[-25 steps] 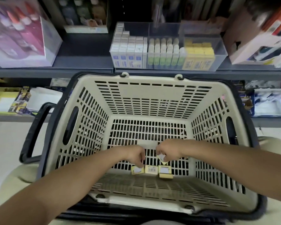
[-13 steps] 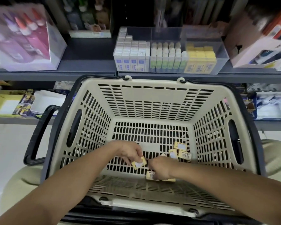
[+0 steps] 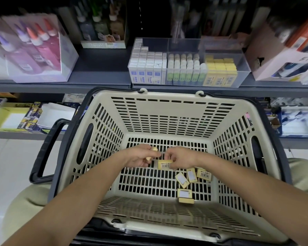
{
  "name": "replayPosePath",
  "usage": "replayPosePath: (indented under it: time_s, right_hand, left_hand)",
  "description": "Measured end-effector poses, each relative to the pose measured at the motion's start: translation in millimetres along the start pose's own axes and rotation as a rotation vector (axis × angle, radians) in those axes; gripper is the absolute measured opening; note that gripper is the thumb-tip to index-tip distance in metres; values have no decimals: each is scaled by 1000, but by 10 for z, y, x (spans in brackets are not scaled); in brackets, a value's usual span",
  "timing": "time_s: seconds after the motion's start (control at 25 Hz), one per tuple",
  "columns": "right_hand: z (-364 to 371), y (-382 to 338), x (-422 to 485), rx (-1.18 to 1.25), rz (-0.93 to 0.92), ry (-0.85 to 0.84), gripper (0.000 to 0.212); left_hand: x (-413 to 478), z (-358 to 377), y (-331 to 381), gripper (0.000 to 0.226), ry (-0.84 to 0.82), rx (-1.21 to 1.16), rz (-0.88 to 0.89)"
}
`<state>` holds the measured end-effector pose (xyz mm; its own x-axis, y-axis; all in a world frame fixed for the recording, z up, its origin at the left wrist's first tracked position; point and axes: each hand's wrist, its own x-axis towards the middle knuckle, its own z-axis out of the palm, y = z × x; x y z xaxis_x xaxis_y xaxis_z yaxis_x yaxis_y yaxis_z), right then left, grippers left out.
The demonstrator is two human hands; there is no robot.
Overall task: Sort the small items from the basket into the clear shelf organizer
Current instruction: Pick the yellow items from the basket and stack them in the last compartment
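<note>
Slotted matt plastic basket (image 3: pixel 169 119), clear organizer (image 3: pixel 242 66)

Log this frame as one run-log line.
left hand: grips yellow item | right hand: pinches barcoded yellow box | basket: loose yellow boxes inside | clear organizer: on shelf, untouched

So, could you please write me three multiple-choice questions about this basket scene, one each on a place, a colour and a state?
1. Where in the clear organizer do the stocked yellow boxes sit?
A) left end
B) middle
C) right of the green-labelled sticks

2. What colour are the walls of the basket?
A) red
B) beige
C) blue

3. What is the right hand doing?
A) pinching a barcoded yellow box
B) resting on the rim
C) hanging outside the basket

Answers:
1 C: the yellow stack is the rightmost stock.
2 B: the slotted walls are beige under a dark rim.
3 A: it grips the box above the basket floor.
</note>
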<state>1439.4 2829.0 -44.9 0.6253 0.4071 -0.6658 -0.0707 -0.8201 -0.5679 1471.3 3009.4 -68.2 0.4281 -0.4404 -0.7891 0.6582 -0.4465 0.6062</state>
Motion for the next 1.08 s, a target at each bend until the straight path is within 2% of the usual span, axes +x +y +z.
replayPosePath:
  time_s: [0.08,0.2,0.32,0.48,0.56,0.68,0.76,0.84,0.96,1.08]
  right_hand:
    - [-106,-28,1,46,-34,58,19]
    - [-212,-43,21,120,-82,106,21]
    - [-228,-47,53,127,-115,156,23]
    - [-224,-45,81,221,-129,223,15]
    - [-212,-36,102,274,-112,262,13]
    - [-219,18,128,311,-77,352,6]
    - [-235,113,127,191,-8,320,3]
    - [-167,224,108,-96,70,172,10]
    - [132,352,84,-478,65,-48,40]
    - [335,415,81,-821,-46,-131,65]
  left_hand:
    - [8,-23,31,28,30,-116,46]
    - [4,-76,48,47,-48,-272,65]
    - [-6,-69,29,53,-128,-285,30]
    - [26,-23,27,67,-215,-311,16]
    - [36,-23,34,63,-240,-314,32]
    - [41,-21,16,43,-203,-292,45]
    - [64,-14,-21,36,-139,-253,33]
    - [95,-6,-60,29,-83,-236,18]
    - [109,13,-72,25,-66,-211,-7]
    - [123,41,-53,25,-61,-193,-4]
